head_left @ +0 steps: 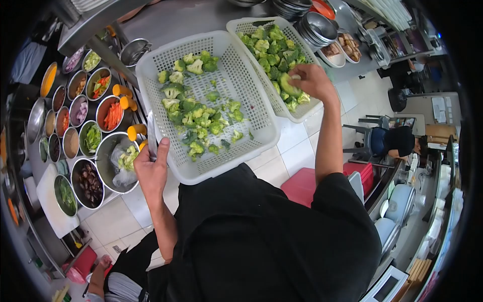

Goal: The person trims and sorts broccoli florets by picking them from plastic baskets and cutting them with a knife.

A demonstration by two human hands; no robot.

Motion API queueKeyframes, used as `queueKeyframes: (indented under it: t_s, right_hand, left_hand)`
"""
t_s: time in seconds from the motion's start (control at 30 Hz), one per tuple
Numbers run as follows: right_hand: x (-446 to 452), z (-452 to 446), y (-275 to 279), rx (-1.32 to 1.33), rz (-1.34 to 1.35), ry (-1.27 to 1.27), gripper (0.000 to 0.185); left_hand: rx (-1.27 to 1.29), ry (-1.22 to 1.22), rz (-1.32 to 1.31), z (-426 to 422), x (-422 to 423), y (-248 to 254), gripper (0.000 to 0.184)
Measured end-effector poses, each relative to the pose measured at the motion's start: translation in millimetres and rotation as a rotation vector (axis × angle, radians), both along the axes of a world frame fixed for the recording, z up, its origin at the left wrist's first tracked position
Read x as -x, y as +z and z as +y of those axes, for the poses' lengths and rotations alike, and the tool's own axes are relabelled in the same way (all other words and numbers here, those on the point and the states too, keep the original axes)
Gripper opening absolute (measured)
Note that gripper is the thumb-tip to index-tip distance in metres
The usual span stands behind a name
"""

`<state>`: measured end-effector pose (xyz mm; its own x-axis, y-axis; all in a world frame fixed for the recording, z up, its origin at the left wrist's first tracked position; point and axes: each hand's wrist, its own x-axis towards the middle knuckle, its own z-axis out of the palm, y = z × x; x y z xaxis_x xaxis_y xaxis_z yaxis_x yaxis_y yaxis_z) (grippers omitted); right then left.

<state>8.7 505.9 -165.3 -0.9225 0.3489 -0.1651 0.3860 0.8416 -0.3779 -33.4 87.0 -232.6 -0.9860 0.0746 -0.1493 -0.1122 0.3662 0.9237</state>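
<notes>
My left hand [152, 171] is closed round a knife [151, 130], its silver blade pointing away from me along the left wall of a white perforated basket [254, 95]. Cut broccoli florets [188, 113] lie scattered in that basket, mostly toward its left and middle. My right hand [316, 81] is over the second white basket [300, 115], with its fingers curled on a pale green broccoli piece [289, 85]. Broccoli [271, 48] fills much of this second basket. My fingers partly cover the piece in the right hand.
Steel pots of cut vegetables stand on the left, including carrots [113, 117] and dark mushrooms [90, 185]. Stacked metal bowls [320, 30] sit behind the right basket. Red bins [300, 186] are low on the right. Another person [400, 141] is farther right; another person's arm [98, 276] shows lower left.
</notes>
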Motion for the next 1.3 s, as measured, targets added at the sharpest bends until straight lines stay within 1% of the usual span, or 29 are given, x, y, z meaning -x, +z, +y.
queueKeyframes:
  t_s: [0.07,0.17,0.27,0.33,0.4,0.47,0.53,0.6,0.7,0.73,0.8,0.9,1.0,1.1,1.2,1.3]
  right_hand:
    - [-16,11,-9,0.021,-0.142,-0.048,0.032]
    - [-16,11,-21,0.086,0.030,-0.072,0.035]
    - [9,-7,-22,0.029,0.288,0.020,0.037]
    - [38,-19,-28,0.090,0.387,0.073,0.038]
    - [73,-32,-39,0.090,0.472,0.172,0.037]
    - [110,-47,-61,0.142,0.480,0.217,0.037]
    - [149,-56,-108,0.082,0.413,0.260,0.042]
    - [169,-86,-128,-0.055,0.166,0.211,0.063]
    - [180,-116,-175,-0.051,0.064,0.095,0.073]
    - [179,-120,-184,-0.053,0.109,0.103,0.071]
    - [171,-120,-195,-0.057,0.188,0.117,0.069]
    - [165,-118,-174,-0.012,0.166,0.159,0.060]
    - [158,-110,-166,0.092,0.294,0.146,0.063]
    - [153,-97,-152,0.482,0.241,-0.014,0.056]
    - [128,-94,-117,1.149,0.325,-0.133,0.052]
    - [94,-77,-89,1.828,0.341,0.044,0.051]
  left_hand:
    - [0.012,-0.025,-0.009,3,2,-2,0.036]
    - [0.038,-0.051,-0.023,9,4,0,0.036]
    - [0.050,-0.080,-0.001,13,6,0,0.036]
    - [0.033,-0.083,0.002,14,6,-1,0.036]
    - [0.047,-0.079,-0.025,13,5,0,0.035]
    - [0.049,-0.062,-0.036,11,3,4,0.034]
    - [0.036,-0.037,-0.028,10,0,9,0.033]
    - [0.040,-0.007,-0.021,8,-3,11,0.033]
    - [0.031,0.022,-0.011,0,-5,13,0.034]
    - [0.039,0.031,-0.010,-4,-6,13,0.034]
    - [0.019,0.066,-0.015,-7,-8,9,0.036]
    - [0.018,0.086,-0.012,-10,-9,1,0.036]
    - [0.030,0.077,-0.010,-6,-8,5,0.036]
    - [0.039,0.052,-0.020,-3,-5,7,0.035]
    - [0.007,0.042,-0.009,2,-4,6,0.035]
    - [0.036,0.011,-0.012,2,-2,2,0.036]
